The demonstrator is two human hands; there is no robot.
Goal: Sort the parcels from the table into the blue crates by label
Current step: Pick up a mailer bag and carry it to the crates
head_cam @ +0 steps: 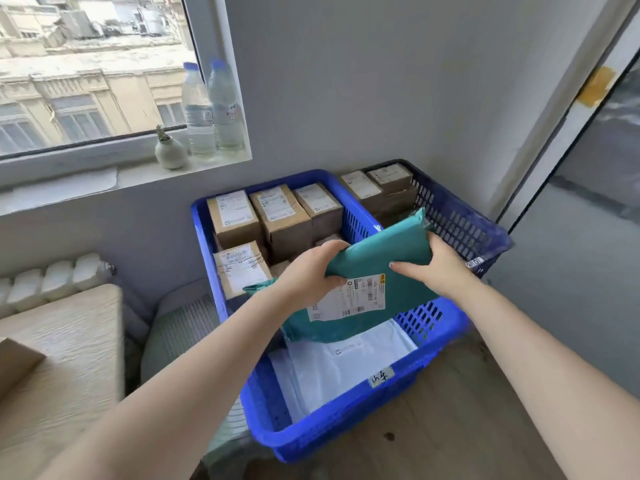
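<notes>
A teal mailer bag (377, 258) with a white shipping label hangs tilted above the near blue crate (346, 427). My left hand (311, 271) grips its left edge and my right hand (436, 268) grips its right edge. That crate holds several brown cardboard parcels (280, 216) at the back and white mailers (339, 365) at the front, and carries a handwritten tag. A darker blue crate (460, 223) stands behind it on the right with brown boxes (374, 185) inside. Part of another teal bag shows under my left wrist.
A light wooden table (62, 375) with a brown parcel corner (14, 362) lies at the left. A radiator, a cushioned seat, two water bottles (211, 109) and a small vase (169, 150) on the windowsill, and a door frame on the right surround the crates.
</notes>
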